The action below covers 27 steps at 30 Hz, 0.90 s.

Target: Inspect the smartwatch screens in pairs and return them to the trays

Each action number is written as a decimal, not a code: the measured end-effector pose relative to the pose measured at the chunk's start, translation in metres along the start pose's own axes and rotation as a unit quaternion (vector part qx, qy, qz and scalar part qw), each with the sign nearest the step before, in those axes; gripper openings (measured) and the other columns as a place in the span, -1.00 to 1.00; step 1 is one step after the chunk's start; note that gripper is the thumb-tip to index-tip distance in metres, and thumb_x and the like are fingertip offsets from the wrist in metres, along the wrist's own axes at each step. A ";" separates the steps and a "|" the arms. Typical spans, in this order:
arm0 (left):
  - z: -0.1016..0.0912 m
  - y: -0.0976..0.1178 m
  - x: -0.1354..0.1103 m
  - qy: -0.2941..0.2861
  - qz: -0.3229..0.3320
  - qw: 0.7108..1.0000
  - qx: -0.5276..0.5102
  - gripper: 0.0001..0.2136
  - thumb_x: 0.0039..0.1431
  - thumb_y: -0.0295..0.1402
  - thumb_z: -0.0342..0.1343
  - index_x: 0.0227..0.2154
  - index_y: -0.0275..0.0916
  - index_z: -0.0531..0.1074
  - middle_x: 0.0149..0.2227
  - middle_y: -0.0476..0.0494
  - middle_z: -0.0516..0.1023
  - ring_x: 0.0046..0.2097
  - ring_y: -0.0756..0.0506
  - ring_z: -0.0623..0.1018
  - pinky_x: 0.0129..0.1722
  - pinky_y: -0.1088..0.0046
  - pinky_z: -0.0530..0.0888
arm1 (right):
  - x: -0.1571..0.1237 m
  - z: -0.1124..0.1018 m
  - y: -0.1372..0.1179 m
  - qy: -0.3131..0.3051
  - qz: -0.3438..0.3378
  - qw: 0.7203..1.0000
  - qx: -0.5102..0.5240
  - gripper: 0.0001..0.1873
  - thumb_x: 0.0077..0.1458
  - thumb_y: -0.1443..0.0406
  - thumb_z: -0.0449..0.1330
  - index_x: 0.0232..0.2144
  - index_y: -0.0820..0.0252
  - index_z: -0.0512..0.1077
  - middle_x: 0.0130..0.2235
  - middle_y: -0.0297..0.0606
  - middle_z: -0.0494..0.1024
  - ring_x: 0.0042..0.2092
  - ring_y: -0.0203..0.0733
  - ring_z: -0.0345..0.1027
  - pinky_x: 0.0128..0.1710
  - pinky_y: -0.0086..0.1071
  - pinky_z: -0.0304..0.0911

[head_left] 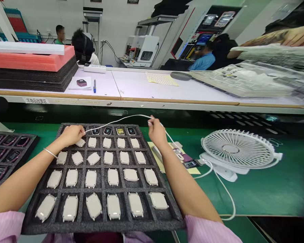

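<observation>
A white cable (131, 115) arcs over the far side of a black foam tray (101, 226). At its left end, my left hand (73, 134) pinches it over the tray's far-left compartments. A cream watch case (80, 142) lies just below those fingers, partly hidden; I cannot tell whether they touch it. My right hand (157, 131) is closed on the cable farther along, raised beyond the tray's far-right corner. Several cream watch cases (113, 206) lie back-up in the compartments, some turned askew. In the farthest row, watches with lit screens (120, 131) face up.
A white fan (233, 150) stands on the green mat at right, its cord looping forward. Small parts lie on yellow paper (196, 169) beside my right forearm. Another foam tray (27, 145) sits at left. A shelf (136, 91) crosses behind; a co-worker's arm (271, 37) rests on plastic-wrapped trays.
</observation>
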<state>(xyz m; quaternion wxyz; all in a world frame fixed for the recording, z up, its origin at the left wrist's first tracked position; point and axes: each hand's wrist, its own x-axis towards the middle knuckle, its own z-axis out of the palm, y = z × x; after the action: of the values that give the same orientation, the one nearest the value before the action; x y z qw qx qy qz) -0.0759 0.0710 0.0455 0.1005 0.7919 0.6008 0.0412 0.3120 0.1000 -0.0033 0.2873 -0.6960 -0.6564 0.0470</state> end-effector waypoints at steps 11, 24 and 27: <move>-0.024 -0.071 -0.062 0.014 0.013 0.998 -0.066 -0.71 0.10 -0.06 -0.02 -0.37 -0.12 0.47 -0.29 -0.14 0.64 -0.23 -0.23 0.59 -0.20 0.34 0.43 | -0.053 -0.024 0.003 -0.165 -0.243 0.956 -0.003 -0.73 0.27 0.24 0.04 -0.26 -0.02 0.57 0.11 -0.13 0.53 0.16 0.13 0.40 0.31 0.35 -0.18; -0.002 -0.067 -0.061 0.004 0.051 0.997 0.062 -0.73 0.14 -0.16 0.06 -0.14 -0.10 0.50 -0.03 -0.22 0.60 0.02 -0.32 0.51 0.02 0.15 0.32 | -0.047 -0.020 -0.005 -0.239 -0.250 0.938 0.019 -0.64 0.18 0.21 0.14 0.03 0.04 0.45 0.06 -0.05 0.53 0.12 0.16 0.38 0.20 0.16 0.17; -0.004 -0.069 -0.053 0.007 0.067 0.993 0.099 -0.70 0.09 -0.15 0.11 -0.14 -0.12 0.50 -0.04 -0.28 0.60 0.04 -0.38 0.49 0.05 0.08 0.31 | -0.039 -0.023 -0.012 -0.259 -0.270 0.927 0.013 -0.67 0.13 0.23 0.18 -0.03 0.10 0.46 0.03 -0.02 0.55 0.08 0.17 0.41 0.08 0.03 0.32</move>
<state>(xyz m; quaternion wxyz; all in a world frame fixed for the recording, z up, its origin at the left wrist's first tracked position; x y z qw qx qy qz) -0.1566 0.0383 0.0384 0.0148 0.8364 0.5478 -0.0061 0.3066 0.0553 0.0090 0.1181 -0.4523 -0.8704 0.1545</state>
